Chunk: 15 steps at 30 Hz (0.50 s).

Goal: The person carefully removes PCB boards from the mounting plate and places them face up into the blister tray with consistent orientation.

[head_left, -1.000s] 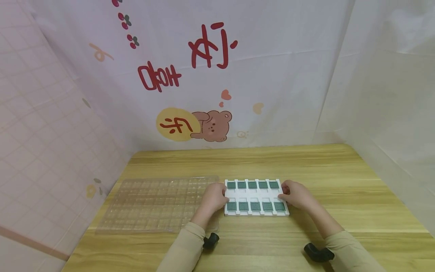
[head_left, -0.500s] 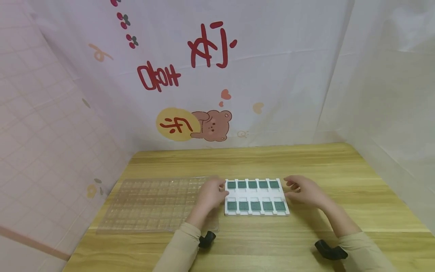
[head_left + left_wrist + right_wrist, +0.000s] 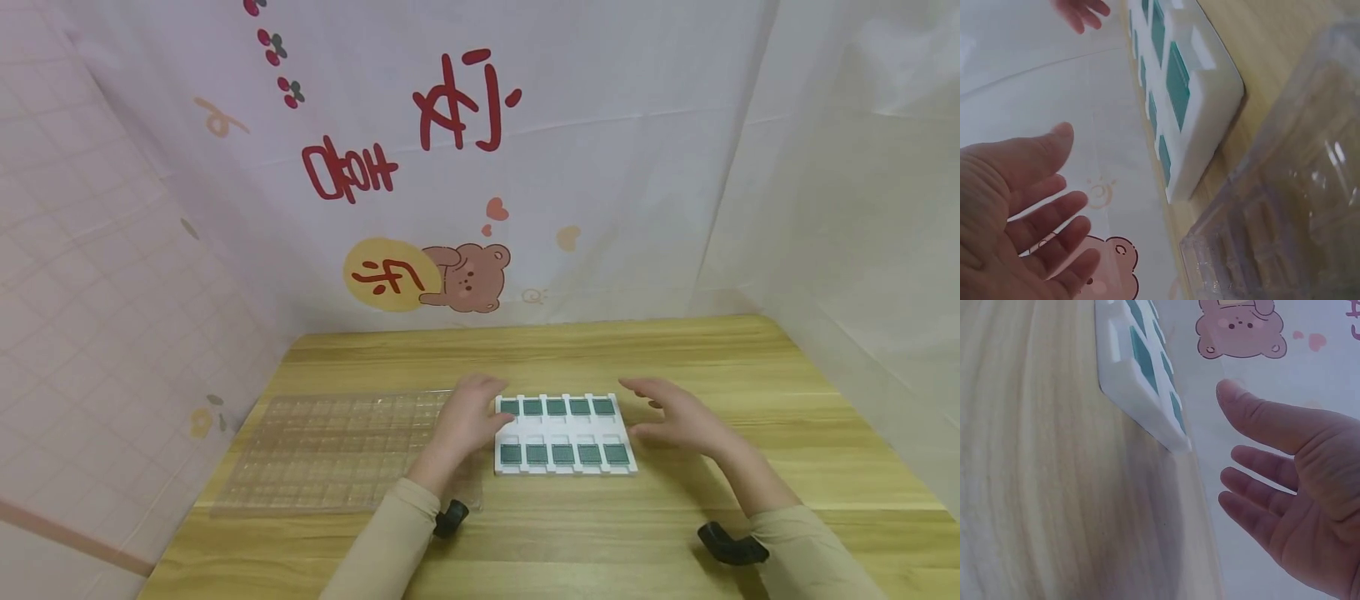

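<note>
A white foam tray (image 3: 566,430) lies on the table, with two rows of green square chips (image 3: 563,454) set in its slots. My left hand (image 3: 468,419) hovers at the tray's left end, fingers spread and relaxed, holding nothing. In the left wrist view that hand (image 3: 1029,212) is apart from the tray (image 3: 1210,106). Off the tray's right end, my right hand (image 3: 678,419) is likewise loose and holds nothing. A gap between its fingers and the tray (image 3: 1141,394) shows in the right wrist view.
A clear plastic tray (image 3: 322,454) with many small compartments lies on the table at the left, partly under my left forearm. The wooden table (image 3: 570,533) meets white cloth walls (image 3: 630,167) at the back and sides.
Both hands have let go of the white tray's ends. My right hand has moved off to the right and its fingers have opened; my left hand has lifted slightly. The tray stays in place.
</note>
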### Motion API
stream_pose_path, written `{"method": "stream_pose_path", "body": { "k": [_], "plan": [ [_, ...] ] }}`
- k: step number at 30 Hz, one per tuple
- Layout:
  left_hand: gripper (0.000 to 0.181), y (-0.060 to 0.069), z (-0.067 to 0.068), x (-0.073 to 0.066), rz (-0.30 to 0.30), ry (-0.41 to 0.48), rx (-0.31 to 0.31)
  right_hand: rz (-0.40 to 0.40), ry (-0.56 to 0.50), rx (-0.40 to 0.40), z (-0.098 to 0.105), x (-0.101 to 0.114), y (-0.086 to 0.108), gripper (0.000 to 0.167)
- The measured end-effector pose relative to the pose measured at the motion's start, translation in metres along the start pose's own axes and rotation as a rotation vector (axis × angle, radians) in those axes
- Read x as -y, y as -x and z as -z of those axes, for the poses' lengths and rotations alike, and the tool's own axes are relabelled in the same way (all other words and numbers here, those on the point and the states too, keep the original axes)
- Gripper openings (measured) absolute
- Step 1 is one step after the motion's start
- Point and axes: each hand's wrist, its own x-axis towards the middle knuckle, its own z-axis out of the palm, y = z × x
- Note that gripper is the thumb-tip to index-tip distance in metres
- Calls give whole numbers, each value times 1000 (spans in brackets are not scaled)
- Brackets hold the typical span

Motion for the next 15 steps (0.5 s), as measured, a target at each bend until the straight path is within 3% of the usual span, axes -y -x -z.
{"method": "stream_pose_path", "body": {
  "k": [6, 15],
  "plan": [
    [53, -8, 0, 0, -91, -118, 14, -10, -37, 34, -7, -2, -5, 74],
    [55, -15, -1, -5, -140, -229, 102, -35, -3, 66, -14, -4, -10, 75]
  ]
}}
